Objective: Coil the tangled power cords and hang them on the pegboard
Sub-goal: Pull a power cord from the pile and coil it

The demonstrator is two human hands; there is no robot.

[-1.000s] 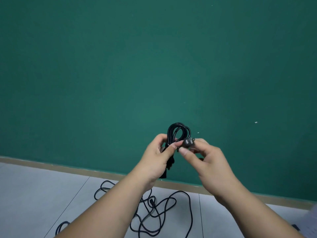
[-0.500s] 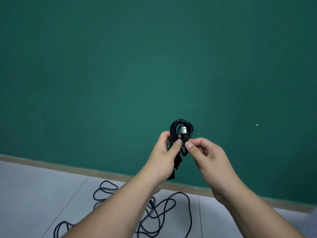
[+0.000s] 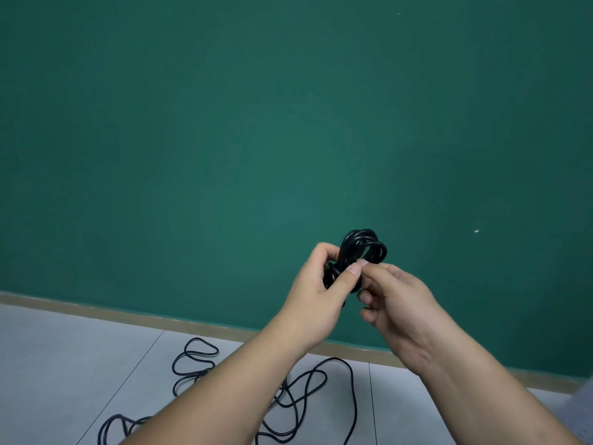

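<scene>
**Hands meet at the coil's waist**

Head view: left hand (image 3: 316, 290) grips the coiled cord (image 3: 362, 248) right of centre, loops upright above its thumb; right hand (image 3: 401, 303) pinches the same waist from the right. Lower centre, tangled cords (image 3: 308, 399) lie loose.

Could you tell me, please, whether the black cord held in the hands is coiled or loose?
Coiled: the cord forms a tight bundle of loops, gripped by the left hand and pinched by the right hand.
</scene>
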